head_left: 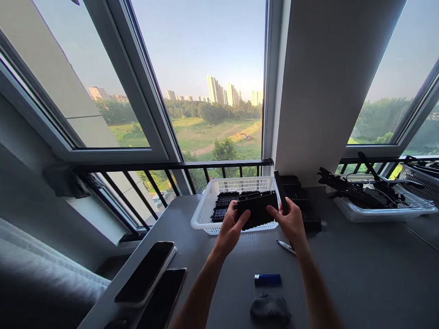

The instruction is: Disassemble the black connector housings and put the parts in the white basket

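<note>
A flat black panel (258,211) is held up between both hands, over the near side of a white perforated basket (202,219). My left hand (230,226) grips its left end, thumb across the face. My right hand (291,220) has its thumb on the panel's right end and also holds a narrow black strip (280,189) that points upward. Inside the basket lie black ribbed pieces (221,208).
Right of the basket are stacked black parts (310,214) and a white basket of cables (380,214). A marker (285,247), a blue object (267,279), a dark lump (269,308) and two phones (146,272) (163,297) lie on the grey table (360,274).
</note>
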The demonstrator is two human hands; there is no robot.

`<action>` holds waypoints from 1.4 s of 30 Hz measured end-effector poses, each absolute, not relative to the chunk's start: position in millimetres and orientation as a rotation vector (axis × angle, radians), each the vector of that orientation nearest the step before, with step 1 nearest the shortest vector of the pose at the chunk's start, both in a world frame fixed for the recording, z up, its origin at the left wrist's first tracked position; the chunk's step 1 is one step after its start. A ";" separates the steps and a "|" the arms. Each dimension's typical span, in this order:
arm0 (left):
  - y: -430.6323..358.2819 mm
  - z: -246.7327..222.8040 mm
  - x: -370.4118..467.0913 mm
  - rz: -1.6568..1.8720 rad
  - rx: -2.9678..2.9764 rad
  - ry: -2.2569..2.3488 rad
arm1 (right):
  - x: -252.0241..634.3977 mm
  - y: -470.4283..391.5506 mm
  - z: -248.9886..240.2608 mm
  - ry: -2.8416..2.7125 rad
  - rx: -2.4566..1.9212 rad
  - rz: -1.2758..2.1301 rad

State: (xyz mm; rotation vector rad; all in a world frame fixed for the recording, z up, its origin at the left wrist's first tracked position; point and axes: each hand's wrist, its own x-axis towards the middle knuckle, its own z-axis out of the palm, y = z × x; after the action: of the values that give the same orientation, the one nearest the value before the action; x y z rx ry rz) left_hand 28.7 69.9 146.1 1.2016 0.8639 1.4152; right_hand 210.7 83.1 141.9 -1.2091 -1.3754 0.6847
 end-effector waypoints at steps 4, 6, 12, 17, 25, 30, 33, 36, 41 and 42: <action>64.6 149.4 31.9 1.369 1.234 0.874 | 208.3 83.8 140.0 -1.322 -1.246 0.676; 63.4 151.4 34.3 1.414 1.219 0.896 | 207.7 84.4 138.7 -1.296 -1.262 0.652; 63.6 148.6 43.2 1.546 1.254 0.991 | 202.5 83.4 137.1 -1.306 -1.249 0.799; 59.5 143.0 50.5 1.492 1.460 1.044 | 195.9 78.7 141.0 -1.270 -1.146 1.164; 55.2 150.5 48.8 1.368 1.994 1.021 | 200.2 76.4 144.9 -1.358 -1.074 1.247; 52.3 156.2 44.7 1.287 2.129 0.940 | 204.7 73.6 147.7 -1.320 -1.037 1.337; 55.3 154.2 42.0 1.319 2.064 1.008 | 206.5 72.2 148.2 -1.253 -1.008 1.429; 61.9 148.4 38.0 1.545 1.937 1.138 | 207.6 71.6 147.9 -1.294 -1.015 1.475; 68.9 144.1 29.6 1.741 1.989 1.008 | 205.3 70.7 146.6 -1.465 -0.993 1.429; 68.9 144.3 28.3 1.710 2.014 0.965 | 204.1 70.4 146.3 -1.501 -0.984 1.426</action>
State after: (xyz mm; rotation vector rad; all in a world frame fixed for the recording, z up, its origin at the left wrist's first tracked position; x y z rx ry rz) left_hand 28.3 68.9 144.3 2.0144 0.9649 1.7101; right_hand 204.1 70.4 146.3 -0.9838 -1.5007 1.4265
